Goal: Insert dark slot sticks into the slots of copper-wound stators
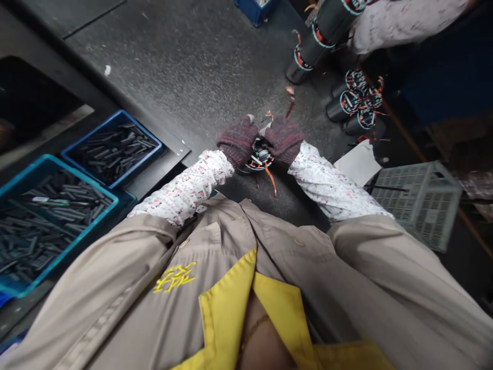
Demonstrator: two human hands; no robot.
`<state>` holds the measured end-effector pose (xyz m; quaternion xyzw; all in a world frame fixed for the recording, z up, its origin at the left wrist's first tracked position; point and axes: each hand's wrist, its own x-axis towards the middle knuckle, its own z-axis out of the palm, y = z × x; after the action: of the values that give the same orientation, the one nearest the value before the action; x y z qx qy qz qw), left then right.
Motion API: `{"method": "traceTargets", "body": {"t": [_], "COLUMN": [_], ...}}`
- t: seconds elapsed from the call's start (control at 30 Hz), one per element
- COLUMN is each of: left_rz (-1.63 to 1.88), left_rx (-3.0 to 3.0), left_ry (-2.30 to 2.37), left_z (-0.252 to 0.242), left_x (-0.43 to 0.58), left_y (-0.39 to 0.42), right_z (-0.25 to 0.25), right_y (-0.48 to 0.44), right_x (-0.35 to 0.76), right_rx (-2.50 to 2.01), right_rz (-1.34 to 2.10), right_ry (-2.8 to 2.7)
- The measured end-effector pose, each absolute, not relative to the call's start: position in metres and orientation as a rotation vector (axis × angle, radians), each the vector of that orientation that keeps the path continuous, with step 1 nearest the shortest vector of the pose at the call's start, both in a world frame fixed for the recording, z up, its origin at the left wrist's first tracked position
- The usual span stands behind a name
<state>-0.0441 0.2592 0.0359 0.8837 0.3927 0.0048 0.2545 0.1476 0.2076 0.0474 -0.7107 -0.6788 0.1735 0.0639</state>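
Note:
A motor stator [260, 157], with a black body, a pale blue ring and an orange wire lead [271, 181], stands on the dark worktop close to my body. My left hand [239, 137], in a dark red-and-grey knitted glove, is closed over its left side. Opposite it, my right hand [283, 139], gloved alike, is closed with its fingertips almost touching the left ones. Thin copper wire ends [268, 116] stick up between the two hands. What lies inside the left fingers is hidden; the right fingers appear to pinch the wire.
Two bins, one blue [133, 117] and one turquoise [82, 180], hold dark strips at left. Several stators [356, 100] stand at right, beside stacked black cylinders [308, 56]. Another person's sleeve [408, 23] reaches in there. A pale crate [419, 200] sits lower right.

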Motion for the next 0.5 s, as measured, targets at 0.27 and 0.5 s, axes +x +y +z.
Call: {"method": "traceTargets", "body": {"t": [0.27, 0.5], "left_rz": [-0.024, 0.004], "left_rx": [2.307, 2.351], "left_ry": [1.100, 1.154], "left_z": [0.047, 0.039], "left_x": [-0.041, -0.040], "left_y": [0.252, 0.255], "right_z": [0.078, 0.069], "right_y": [0.209, 0.228], "right_x": [0.180, 0.144], "right_rx": [-1.633, -2.151], "right_rz": [0.522, 0.637], "right_ry": [-1.394, -1.921]}}
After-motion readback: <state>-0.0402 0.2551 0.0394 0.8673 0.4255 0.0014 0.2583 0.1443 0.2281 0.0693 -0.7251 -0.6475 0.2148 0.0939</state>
